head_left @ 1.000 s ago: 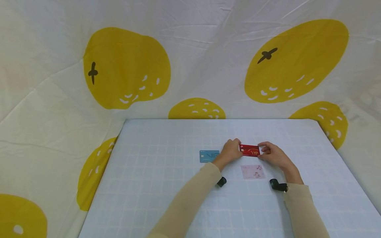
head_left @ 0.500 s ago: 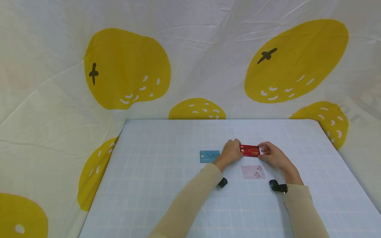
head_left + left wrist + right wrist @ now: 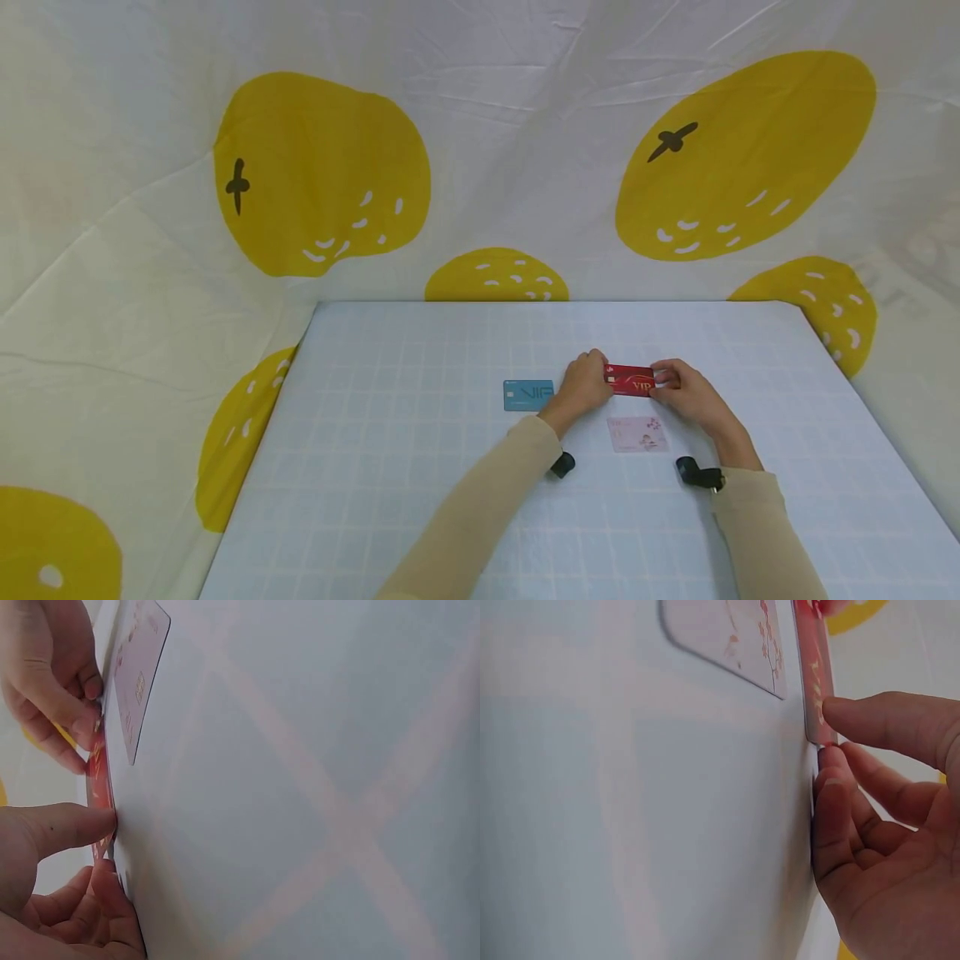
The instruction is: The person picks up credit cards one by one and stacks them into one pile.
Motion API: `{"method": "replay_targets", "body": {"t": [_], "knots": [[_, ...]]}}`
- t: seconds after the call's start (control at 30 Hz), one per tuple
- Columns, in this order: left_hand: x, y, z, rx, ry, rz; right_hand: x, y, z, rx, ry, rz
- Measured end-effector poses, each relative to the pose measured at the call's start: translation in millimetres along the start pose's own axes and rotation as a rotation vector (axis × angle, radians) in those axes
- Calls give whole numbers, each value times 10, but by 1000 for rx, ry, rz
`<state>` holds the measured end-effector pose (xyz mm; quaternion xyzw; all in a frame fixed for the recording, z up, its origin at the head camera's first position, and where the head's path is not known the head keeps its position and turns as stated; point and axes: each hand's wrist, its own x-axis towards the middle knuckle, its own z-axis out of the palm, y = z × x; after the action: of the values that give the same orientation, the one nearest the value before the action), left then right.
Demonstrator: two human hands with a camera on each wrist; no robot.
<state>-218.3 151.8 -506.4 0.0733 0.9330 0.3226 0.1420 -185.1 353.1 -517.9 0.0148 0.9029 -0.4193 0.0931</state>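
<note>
A red card with gold "VIP" lettering point(image 3: 630, 381) lies between my two hands in the head view. Its left end is pinched by my left hand point(image 3: 587, 383), with the thumb point(image 3: 94, 823) on the card's near side. At the opposite end, my right hand point(image 3: 688, 392) pinches the right edge; the thumb point(image 3: 855, 716) presses on the printed face and other fingers touch the tabletop. A pale pink flowered card point(image 3: 637, 434) lies flat just nearer than the red one. Left of my left hand is a blue VIP card point(image 3: 528, 396), lying flat.
The white table point(image 3: 390, 467) carries a faint grid pattern. Behind and beside it hangs a white cloth point(image 3: 525, 167) printed with large yellow fruit. A black camera point(image 3: 697, 473) sits on the right wrist, another point(image 3: 562, 464) on the left.
Both wrists have shifted very slightly while the hands keep their grip on the red card. The cards stay in place.
</note>
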Motion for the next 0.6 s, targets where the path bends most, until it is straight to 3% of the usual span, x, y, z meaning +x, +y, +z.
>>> {"method": "replay_targets", "body": {"t": [0.6], "knots": [[-13,-34,-41,-231,-20,-47,-32,-80,47,21,63,78]]}}
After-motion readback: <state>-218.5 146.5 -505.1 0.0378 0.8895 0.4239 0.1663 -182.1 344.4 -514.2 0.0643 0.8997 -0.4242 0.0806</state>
